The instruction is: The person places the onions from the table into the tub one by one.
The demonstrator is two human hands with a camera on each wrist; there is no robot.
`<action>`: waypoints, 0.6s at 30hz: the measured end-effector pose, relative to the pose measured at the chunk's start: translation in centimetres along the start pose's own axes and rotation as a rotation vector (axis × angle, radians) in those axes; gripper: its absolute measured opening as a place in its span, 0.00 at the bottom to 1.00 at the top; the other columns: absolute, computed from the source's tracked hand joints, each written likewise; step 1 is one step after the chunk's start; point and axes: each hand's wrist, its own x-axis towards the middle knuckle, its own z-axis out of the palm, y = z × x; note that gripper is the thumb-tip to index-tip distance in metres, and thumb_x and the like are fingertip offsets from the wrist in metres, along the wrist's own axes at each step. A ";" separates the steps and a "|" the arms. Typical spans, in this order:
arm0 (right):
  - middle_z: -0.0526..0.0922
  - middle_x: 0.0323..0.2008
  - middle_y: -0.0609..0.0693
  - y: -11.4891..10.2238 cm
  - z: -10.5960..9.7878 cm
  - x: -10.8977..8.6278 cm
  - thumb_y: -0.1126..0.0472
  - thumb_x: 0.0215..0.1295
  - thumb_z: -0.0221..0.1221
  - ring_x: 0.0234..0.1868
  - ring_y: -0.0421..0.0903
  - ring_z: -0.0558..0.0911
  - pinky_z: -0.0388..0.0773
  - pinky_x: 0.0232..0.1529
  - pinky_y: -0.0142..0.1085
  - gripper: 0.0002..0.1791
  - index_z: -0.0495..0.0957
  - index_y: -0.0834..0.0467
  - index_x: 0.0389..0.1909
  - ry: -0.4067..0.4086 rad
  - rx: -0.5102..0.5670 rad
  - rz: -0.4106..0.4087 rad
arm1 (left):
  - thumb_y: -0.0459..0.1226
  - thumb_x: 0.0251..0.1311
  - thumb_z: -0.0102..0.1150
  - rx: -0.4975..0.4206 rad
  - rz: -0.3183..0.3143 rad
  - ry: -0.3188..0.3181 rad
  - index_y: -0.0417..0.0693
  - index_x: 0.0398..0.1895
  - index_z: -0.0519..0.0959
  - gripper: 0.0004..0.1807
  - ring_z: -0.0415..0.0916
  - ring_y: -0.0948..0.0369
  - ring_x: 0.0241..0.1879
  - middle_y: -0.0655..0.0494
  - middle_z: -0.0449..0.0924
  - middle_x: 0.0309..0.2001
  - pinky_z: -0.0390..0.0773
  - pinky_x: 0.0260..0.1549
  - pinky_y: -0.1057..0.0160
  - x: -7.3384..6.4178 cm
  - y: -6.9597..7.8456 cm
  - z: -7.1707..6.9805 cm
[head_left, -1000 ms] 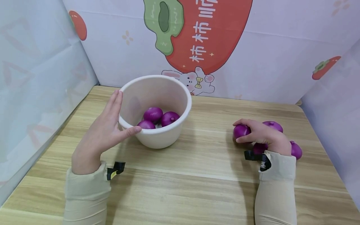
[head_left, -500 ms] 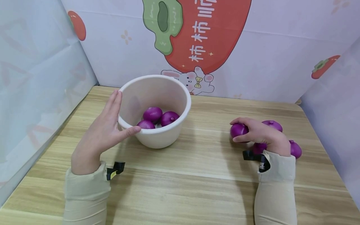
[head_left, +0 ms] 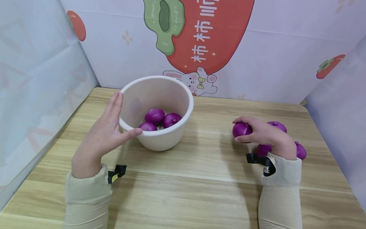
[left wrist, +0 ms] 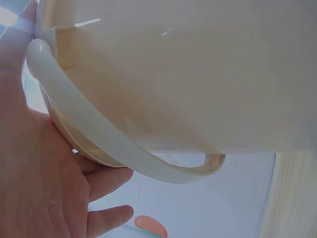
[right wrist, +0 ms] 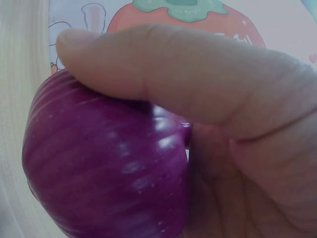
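Observation:
In the head view, my right hand [head_left: 266, 135] holds a purple onion [head_left: 240, 129] between thumb and fingers, right of the bucket. The right wrist view shows the thumb lying across this glossy, ridged onion [right wrist: 99, 163]. My left hand [head_left: 98, 136] rests against a white bucket [head_left: 161, 141], its straight fingers along the left of the rim and its thumb on the near side. From the left wrist, the bucket's curved white handle [left wrist: 109, 134] hangs beside the palm. Three purple onions [head_left: 154, 116] lie inside the bucket.
More purple onions [head_left: 277, 126] lie on the wooden table [head_left: 183, 200] under and behind my right hand, partly hidden by it. A printed backdrop [head_left: 274, 63] stands along the far table edge, with pale side sheets left and right.
My right hand has shifted slightly left with the onion in its grip, away from the other onions. The left hand stays at the bucket.

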 end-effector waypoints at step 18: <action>0.71 0.64 0.59 -1.5 -0.5 -1.7 0.50 0.61 0.68 0.58 0.59 0.75 0.77 0.52 0.53 0.35 0.67 0.52 0.67 0.093 0.009 -0.083 | 0.63 0.57 0.61 -0.015 0.004 0.002 0.55 0.80 0.30 0.62 0.32 0.53 0.81 0.62 0.26 0.81 0.55 0.67 0.28 0.0 0.1 0.0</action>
